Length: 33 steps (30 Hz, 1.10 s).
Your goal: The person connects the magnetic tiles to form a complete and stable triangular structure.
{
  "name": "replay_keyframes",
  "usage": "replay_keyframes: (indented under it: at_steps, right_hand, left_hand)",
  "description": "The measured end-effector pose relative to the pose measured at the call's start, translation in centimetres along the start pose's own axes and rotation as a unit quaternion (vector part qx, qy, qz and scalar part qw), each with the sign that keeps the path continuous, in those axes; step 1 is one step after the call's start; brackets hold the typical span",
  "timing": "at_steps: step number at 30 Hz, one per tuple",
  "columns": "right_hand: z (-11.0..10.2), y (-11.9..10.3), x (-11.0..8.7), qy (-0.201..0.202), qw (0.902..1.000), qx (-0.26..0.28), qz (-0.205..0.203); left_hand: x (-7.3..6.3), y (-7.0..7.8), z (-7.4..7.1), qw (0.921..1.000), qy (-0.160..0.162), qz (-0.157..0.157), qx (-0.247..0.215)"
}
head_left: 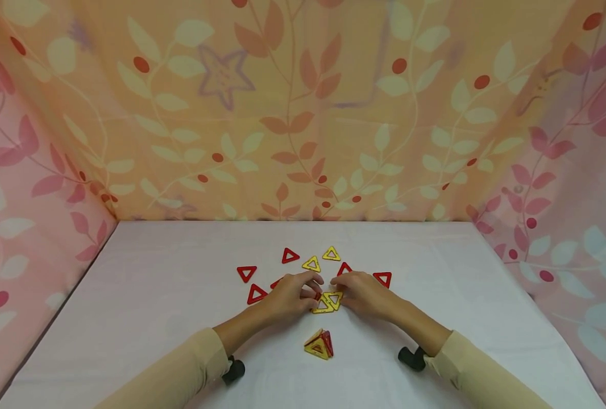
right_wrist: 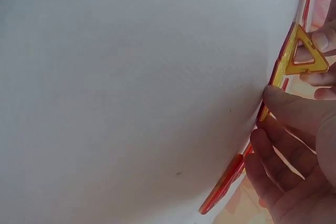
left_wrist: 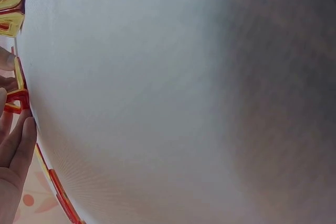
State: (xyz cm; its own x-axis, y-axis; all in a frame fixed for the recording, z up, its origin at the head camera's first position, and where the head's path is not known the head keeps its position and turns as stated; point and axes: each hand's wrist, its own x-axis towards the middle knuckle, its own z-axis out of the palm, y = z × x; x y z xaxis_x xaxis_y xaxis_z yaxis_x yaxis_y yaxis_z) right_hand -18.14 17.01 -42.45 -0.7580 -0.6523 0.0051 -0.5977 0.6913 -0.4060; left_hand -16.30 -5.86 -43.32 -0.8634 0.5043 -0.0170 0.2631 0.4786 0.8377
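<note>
Near the middle of the table my left hand (head_left: 290, 295) pinches a small red triangular magnetic tile (left_wrist: 18, 98), mostly hidden by its fingers. Beside it, two yellow triangular tiles (head_left: 322, 307) adjoin edge to edge. On their right, my right hand (head_left: 361, 292) holds the outer yellow tile (head_left: 335, 299) between thumb and fingers. From the right wrist, a yellow triangle (right_wrist: 308, 69) appears raised, touching the left hand's fingers. A small pyramid (head_left: 317, 345) of yellow and red tiles stands nearer the body.
Loose red triangles (head_left: 247, 273) lie flat at the left and behind the hands, including another red one (head_left: 383, 279) by the right hand. Two yellow triangles (head_left: 311, 263) lie beyond the fingers. Floral curtains (head_left: 293, 113) hang around the white table (head_left: 154, 284).
</note>
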Motion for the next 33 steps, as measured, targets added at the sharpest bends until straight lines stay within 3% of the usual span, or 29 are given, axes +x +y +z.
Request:
replay_keyframes:
  at_steps: [10,22,33]
  right_hand:
    - [-0.01,0.09,-0.06,0.005,1.0,-0.002,-0.005]
    - [-0.58,0.08,0.06,0.006,0.9982,0.04,-0.044]
    - [-0.56,-0.26,0.26,0.005,0.9953,0.082,-0.05]
  left_hand:
    - [-0.05,0.02,-0.08,1.0,-0.002,-0.002,-0.001]
    - [-0.06,-0.17,-0.12,0.9999,-0.006,0.004,-0.013]
    - [-0.09,-0.22,-0.22,0.9998,-0.005,0.003,-0.02]
